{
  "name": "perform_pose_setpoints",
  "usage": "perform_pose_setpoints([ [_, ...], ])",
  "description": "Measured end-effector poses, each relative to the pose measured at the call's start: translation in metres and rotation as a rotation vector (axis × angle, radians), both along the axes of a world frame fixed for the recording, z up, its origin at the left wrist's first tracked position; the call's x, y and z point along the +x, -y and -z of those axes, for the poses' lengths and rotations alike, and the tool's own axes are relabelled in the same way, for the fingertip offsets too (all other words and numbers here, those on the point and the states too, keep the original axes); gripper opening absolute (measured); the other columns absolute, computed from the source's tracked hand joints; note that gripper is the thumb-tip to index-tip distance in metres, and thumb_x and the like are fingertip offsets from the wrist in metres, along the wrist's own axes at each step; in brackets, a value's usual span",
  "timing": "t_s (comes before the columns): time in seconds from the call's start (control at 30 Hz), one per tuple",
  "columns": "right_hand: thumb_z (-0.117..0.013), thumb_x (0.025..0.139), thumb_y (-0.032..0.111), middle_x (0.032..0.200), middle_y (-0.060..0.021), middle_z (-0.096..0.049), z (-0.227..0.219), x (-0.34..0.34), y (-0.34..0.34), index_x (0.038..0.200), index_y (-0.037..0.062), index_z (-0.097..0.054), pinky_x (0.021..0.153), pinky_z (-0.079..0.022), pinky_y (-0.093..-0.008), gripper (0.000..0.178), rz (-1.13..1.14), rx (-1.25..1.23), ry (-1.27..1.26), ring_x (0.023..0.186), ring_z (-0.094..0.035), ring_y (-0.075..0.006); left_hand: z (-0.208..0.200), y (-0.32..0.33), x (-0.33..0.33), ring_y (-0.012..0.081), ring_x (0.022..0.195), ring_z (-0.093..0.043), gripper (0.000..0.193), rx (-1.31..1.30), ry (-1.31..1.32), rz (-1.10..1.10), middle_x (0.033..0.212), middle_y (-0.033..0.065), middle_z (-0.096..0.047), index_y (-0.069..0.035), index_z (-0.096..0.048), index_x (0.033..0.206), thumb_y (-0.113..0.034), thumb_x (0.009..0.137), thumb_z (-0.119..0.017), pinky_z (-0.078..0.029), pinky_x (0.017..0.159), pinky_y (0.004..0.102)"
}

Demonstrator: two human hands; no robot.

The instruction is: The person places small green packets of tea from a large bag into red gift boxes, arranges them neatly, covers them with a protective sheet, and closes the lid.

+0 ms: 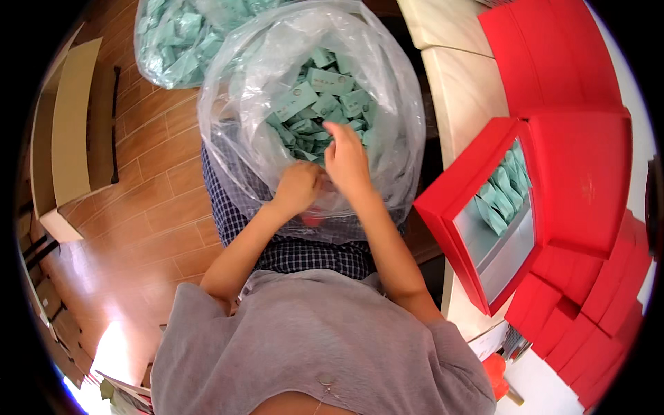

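A large clear plastic bag [387, 104] stands open over my lap, with many small pale-green packets [330, 81] heaped inside. My right hand [348, 159] reaches over its near side, just above the heap. Its thumb and forefinger are apart, and nothing shows between them. Close beside it, my left hand [297, 187] is at the near part of the bag with its fingers curled in. The fingertips are partly hidden and smeared, so what they hold does not show. To the right, a red box [449, 200] with its lid raised holds a row of similar green packets [503, 190].
Another clear bag [183, 41] of green packets lies at the far left. The red box rests on a pale table [462, 90], among several stacked red boxes [581, 332]. A cardboard box [72, 117] stands on the tiled floor [149, 173] at left.
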State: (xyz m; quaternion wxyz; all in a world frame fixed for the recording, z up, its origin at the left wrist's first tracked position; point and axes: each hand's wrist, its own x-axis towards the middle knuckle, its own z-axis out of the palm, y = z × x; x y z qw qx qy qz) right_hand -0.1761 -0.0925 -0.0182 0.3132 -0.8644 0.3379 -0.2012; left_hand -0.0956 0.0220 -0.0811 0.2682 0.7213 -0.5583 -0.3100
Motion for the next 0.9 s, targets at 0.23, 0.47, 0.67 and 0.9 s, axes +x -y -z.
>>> perform_pose_setpoints([
  [0.23,-0.065,0.070,-0.003,0.113,-0.0139,-0.054,0.088,0.034,0.077,0.124,0.0067,-0.049,0.092,-0.041,-0.0416,0.057,-0.070,-0.148,-0.259,0.109,-0.047,-0.0362,-0.006,-0.019,-0.015,0.0292,0.105,-0.055,0.020,-0.081,0.013,-0.049,0.101,0.0124,-0.061,-0.005,-0.061,0.103,-0.016,0.088,-0.053,-0.030,0.107,0.0469],
  [0.47,-0.061,0.072,0.000,0.097,-0.0077,-0.058,0.087,0.014,0.071,0.091,0.0105,-0.063,0.080,-0.042,-0.0403,0.021,-0.267,-0.335,-0.443,0.097,-0.052,-0.0287,-0.006,-0.005,0.003,0.0276,0.100,-0.060,0.024,0.044,-0.406,-0.197,0.103,0.0137,-0.063,-0.005,-0.058,0.112,-0.015,0.092,-0.050,-0.040,0.099,0.0384],
  [0.67,-0.072,0.065,0.002,0.093,-0.0087,-0.057,0.061,-0.002,0.060,0.098,0.0114,-0.060,0.086,-0.042,-0.0399,0.037,-0.212,-0.313,-0.311,0.096,-0.052,-0.0290,0.010,-0.004,0.013,0.0181,0.103,-0.059,0.029,0.001,-0.862,-0.383,0.108,0.0097,-0.063,-0.002,-0.054,0.120,-0.018,0.097,-0.047,-0.043,0.094,0.0315],
  [0.9,-0.065,0.088,0.019,0.134,-0.0067,-0.048,0.036,-0.019,0.042,0.118,0.0136,-0.055,0.099,-0.036,-0.0380,0.033,0.056,0.876,0.320,0.121,-0.044,-0.0248,-0.013,0.002,0.027,0.0204,0.118,-0.048,0.045,-0.298,-0.993,-0.792,0.131,0.0116,-0.046,-0.005,-0.038,0.136,-0.024,0.097,-0.049,-0.037,0.102,0.0338],
])
